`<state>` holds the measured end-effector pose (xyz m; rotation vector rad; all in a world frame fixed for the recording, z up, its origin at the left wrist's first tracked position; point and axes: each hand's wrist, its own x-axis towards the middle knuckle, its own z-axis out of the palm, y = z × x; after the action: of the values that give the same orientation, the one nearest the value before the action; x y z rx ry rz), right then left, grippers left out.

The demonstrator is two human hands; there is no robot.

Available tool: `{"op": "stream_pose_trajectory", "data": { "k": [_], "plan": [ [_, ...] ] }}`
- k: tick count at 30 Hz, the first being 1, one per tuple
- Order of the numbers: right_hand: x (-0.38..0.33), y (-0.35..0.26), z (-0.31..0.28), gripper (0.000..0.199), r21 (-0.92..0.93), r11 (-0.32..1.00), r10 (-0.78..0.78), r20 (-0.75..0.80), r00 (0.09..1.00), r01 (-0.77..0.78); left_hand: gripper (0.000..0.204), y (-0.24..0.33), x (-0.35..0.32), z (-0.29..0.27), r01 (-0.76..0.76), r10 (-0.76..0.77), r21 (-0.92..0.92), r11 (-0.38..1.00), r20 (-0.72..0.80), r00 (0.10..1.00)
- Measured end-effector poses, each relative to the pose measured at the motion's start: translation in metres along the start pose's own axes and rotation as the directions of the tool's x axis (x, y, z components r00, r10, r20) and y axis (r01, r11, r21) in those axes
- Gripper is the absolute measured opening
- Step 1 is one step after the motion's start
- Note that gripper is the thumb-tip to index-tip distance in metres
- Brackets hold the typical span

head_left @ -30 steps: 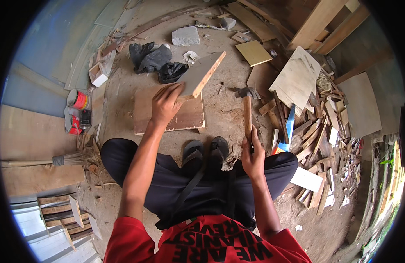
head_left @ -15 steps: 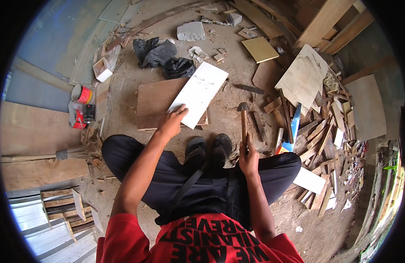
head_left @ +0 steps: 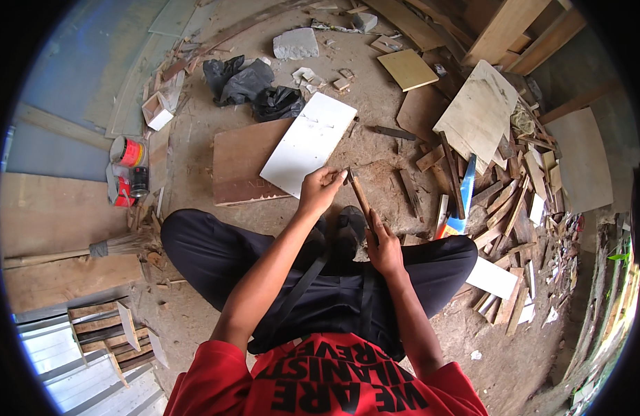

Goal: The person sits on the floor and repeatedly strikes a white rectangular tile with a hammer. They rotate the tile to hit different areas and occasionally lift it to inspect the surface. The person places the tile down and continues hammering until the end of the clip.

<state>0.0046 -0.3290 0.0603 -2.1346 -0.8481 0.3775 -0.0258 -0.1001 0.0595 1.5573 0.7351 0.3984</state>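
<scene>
**On the dirt floor: both hands at a hammer beside a white board**

Between the person's knees, the right hand [head_left: 384,248] is closed around the lower end of a hammer's wooden handle [head_left: 359,196], which slants up and to the left. The left hand [head_left: 320,188], fingers curled, pinches at the hammer's top end, just beside the near edge of a white board [head_left: 307,143]; whether it also touches the board cannot be told. This board lies tilted across a brown plywood sheet [head_left: 238,161] on the ground. Black plastic bags [head_left: 247,83] lie beyond, and a heap of wood scraps [head_left: 507,187] spreads to the right. Red cans [head_left: 126,156] stand at the left.
</scene>
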Motion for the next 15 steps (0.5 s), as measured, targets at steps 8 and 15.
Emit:
{"op": "stream_pose_trajectory", "data": {
  "k": [8,15],
  "plan": [
    [0.003,0.006,0.008,0.053,-0.037,0.999,0.003,0.020,1.000,-0.002,0.023,-0.012,0.008,0.003,-0.032,0.033,0.060,0.998,-0.016,0.999],
    [0.002,0.007,0.010,0.053,0.041,0.999,0.012,0.055,0.998,-0.014,0.008,0.006,-0.008,0.003,-0.522,0.532,0.364,0.771,0.083,0.843]
  ]
}}
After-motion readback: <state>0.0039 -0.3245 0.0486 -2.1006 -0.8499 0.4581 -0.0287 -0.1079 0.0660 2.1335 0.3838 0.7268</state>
